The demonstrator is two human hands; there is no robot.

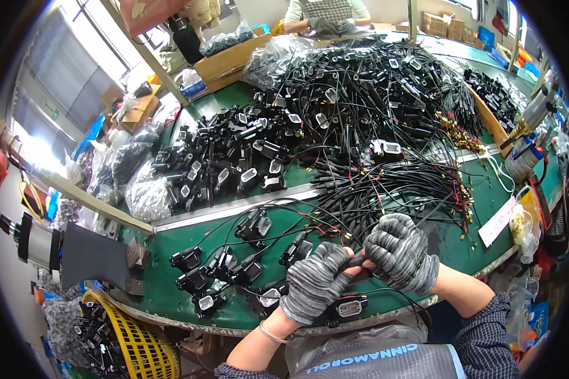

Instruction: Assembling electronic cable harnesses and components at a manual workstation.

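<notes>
Both my hands wear grey striped knit gloves with bare fingertips, and they meet over the front of the green bench. A short black cable piece (358,259) sits pinched between them. My left hand (317,281) grips it with thumb and forefinger, while my right hand (401,254) is closed on its other side. My fingers hide most of the piece. Just below, a black plastic housing with a pale oval rim (349,308) lies at the bench edge. Left of my hands, several cabled black housings (245,271) are spread out. A bundle of black cables (398,183) with brass tips lies beyond.
Large heaps of black housings (341,95) cover the far bench past a metal strip (234,208). A clamp-like machine (88,252) stands left, above a yellow basket (146,350). Hand tools (528,139) hang right. Another person's gloved hands (332,26) are across the bench.
</notes>
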